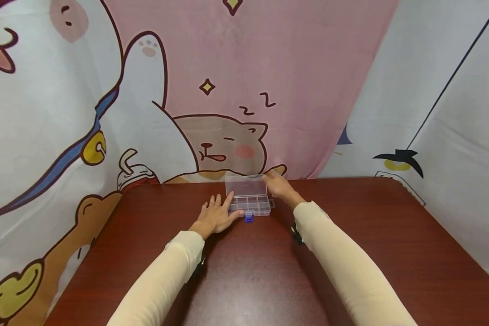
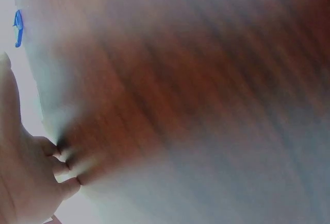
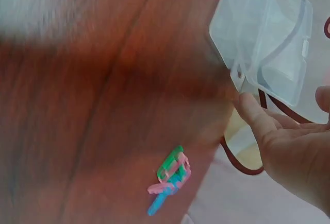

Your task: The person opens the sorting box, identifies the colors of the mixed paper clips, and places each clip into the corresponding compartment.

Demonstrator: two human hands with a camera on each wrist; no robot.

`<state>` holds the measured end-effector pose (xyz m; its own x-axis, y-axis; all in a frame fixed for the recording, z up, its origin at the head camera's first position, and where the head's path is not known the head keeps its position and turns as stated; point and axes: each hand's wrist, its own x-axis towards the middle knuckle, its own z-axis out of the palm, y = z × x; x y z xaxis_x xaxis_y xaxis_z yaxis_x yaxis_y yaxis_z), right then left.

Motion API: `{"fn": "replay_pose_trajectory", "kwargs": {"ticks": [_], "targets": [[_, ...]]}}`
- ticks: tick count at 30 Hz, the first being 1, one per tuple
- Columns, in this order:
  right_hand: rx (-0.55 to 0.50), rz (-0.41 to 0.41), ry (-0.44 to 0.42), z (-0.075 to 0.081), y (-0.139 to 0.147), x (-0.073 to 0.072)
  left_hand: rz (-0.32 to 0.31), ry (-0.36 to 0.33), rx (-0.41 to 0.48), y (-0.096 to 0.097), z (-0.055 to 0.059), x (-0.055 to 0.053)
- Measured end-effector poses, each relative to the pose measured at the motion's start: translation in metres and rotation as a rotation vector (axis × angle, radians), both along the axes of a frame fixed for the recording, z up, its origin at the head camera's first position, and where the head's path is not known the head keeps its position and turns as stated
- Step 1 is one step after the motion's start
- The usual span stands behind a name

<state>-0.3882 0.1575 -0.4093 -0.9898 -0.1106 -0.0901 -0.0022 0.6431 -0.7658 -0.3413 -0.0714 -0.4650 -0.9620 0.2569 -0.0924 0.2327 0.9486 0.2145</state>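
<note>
A clear plastic compartment box (image 1: 254, 206) sits near the table's far edge, its transparent lid (image 1: 244, 186) raised and a blue latch (image 1: 249, 218) at the front. My left hand (image 1: 215, 217) lies spread at the box's left side. Its index finger reaches along that side, and the thumb overlaps the front rim near the latch. My right hand (image 1: 281, 186) is at the right edge of the lid. The right wrist view shows that hand with fingers extended, a fingertip close to the box's hinge corner. In the head view its fingertips are partly hidden.
Small green, pink and blue plastic pieces (image 3: 172, 177) lie together on the brown table (image 1: 244, 271), right of the box near the far edge. A printed cartoon cloth (image 1: 309, 90) hangs directly behind the table.
</note>
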Motion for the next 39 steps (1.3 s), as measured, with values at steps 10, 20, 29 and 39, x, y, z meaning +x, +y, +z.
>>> {"fn": "replay_pose_trajectory", "kwargs": {"ticks": [10,20,29,39], "targets": [[0.278,0.124,0.168,0.033,0.024,0.000,0.000,-0.006,0.013,-0.004,-0.001,0.002],[0.286,0.044,-0.127,0.049,0.083,0.004,0.005,-0.028,0.007,-0.005,-0.002,0.003],[0.216,0.012,-0.376,0.034,0.129,0.010,0.004,-0.035,0.021,-0.005,-0.003,0.000],[0.170,-0.041,-0.452,0.026,0.133,0.014,0.003,-0.053,0.025,-0.002,0.003,0.000]]}}
